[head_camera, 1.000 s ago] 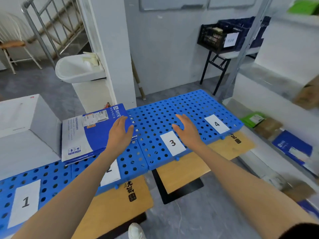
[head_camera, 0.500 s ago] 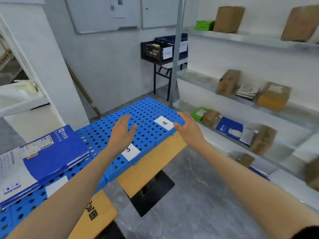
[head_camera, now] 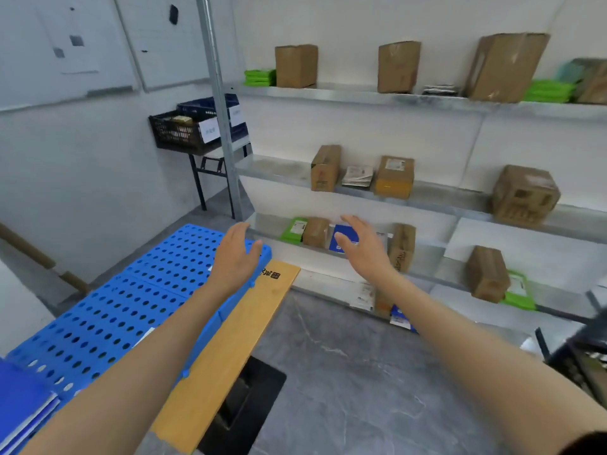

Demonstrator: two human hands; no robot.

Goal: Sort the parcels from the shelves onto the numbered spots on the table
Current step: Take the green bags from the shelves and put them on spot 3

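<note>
Landmark: steel post [head_camera: 216, 103], a round grey metal upright, taken as the reference for every place below.
Left hand [head_camera: 235, 257]: held wide with the fingers relaxed, and nothing is gripped. It is seen below the post, above the far corner of the mat.
Right hand [head_camera: 364, 247]: held wide with the fingers straight and apart, and nothing is gripped. It is raised right of the post, in front of a low shelf. Contact with any parcel cannot be told.
Shelves [head_camera: 361, 96]: flat, dull grey metal boards, stacked in tiers to the right of the post.
Parcels on shelves: brown cardboard boxes [head_camera: 295, 65], some creased, and flat glossy green packets [head_camera: 294, 229] are spread over the tiers right of the post. A flat blue envelope [head_camera: 343, 233] is partly covered by the right hand.
Parcel on table: a flat blue envelope stack [head_camera: 23, 402] is laid on the mat, well below and left of the post.
Mat [head_camera: 131, 310]: rigid blue plastic pierced with rows of round holes, below and left of the post.
Table [head_camera: 230, 349]: a smooth, pale wood edge is shown beneath the mat.
Crate [head_camera: 179, 133]: black plastic lattice, just left of the post.
Floor [head_camera: 361, 372]: grey and veined like stone.
Walls: white, with a whiteboard [head_camera: 65, 44] mounted left of the post.
</note>
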